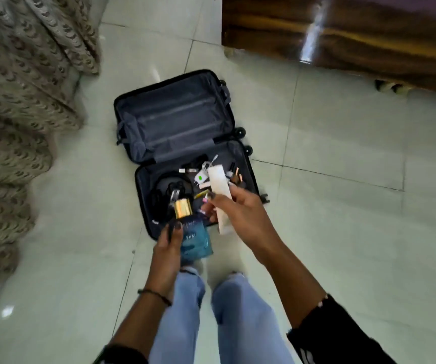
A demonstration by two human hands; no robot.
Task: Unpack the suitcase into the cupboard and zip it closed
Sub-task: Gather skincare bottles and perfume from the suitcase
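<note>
A small black suitcase (132, 119) lies open on the floor tiles, its far half holding nothing. The near half holds black headphones (168, 183), a white charger with cables (202, 176) and several small bottles (235, 174). Above its near edge, my left hand (168, 244) grips a blue perfume bottle with a gold cap (194, 239). To the right of it, my right hand (240, 210) holds a white tube (218, 181) upright over the suitcase.
A patterned beige curtain or bedcover (20, 106) hangs at the left. Glossy dark wooden furniture (343, 32) stands at the back right, with a small object (389, 86) at its foot. My legs in light jeans (238, 316) stand just in front of the suitcase.
</note>
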